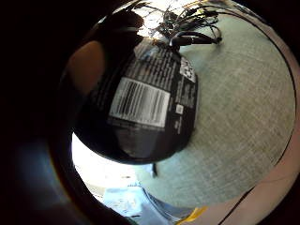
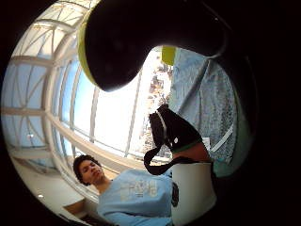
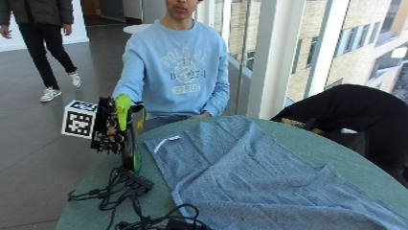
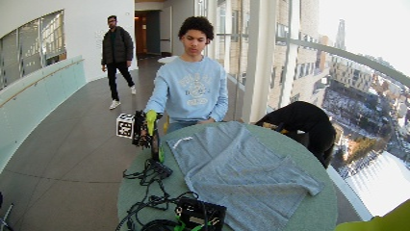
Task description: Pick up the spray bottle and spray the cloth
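Note:
A black spray bottle [image 3: 130, 143] with a lime green head stands upright by the table's left edge, beside the cloth. My gloved right hand [image 3: 108, 132] grips its upper body from the left side, fingers curled round it. Whether the base touches the table I cannot tell. In the little finger side palm view the bottle's barcode label [image 1: 140, 103] lies close to the palm. A blue-grey cloth [image 3: 255, 177] is spread flat over the middle of the round green table [image 3: 367, 172]. The wide view shows the bottle [image 4: 154, 139] and the cloth [image 4: 237, 173] the same way.
Black cables and a power strip [image 3: 130, 184] lie on the table just in front of the bottle. A black box with more cables [image 4: 200, 214] sits at the near edge. A black bag [image 3: 347, 110] rests at the far right. The bare left hand [image 3: 201, 115] is at the table's far edge.

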{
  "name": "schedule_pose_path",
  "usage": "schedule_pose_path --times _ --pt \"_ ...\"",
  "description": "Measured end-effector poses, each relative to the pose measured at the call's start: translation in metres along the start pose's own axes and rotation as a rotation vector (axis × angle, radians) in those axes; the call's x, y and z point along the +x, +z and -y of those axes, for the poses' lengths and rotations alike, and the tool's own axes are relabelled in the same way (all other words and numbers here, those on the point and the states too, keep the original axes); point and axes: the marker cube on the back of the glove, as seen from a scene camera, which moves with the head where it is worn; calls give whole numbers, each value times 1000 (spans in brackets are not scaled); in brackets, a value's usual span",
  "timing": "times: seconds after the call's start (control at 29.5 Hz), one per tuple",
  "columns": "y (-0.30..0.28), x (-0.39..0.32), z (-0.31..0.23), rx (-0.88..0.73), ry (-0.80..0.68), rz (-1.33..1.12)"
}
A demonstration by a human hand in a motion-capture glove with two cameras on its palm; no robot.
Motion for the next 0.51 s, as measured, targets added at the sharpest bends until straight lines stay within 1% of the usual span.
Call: schedule_pose_path --times 0.1,0.34,0.51 --pt "3 3 5 36 -7 -6" --pt "11 2 27 160 24 16" --pt "10 3 35 230 50 -16"
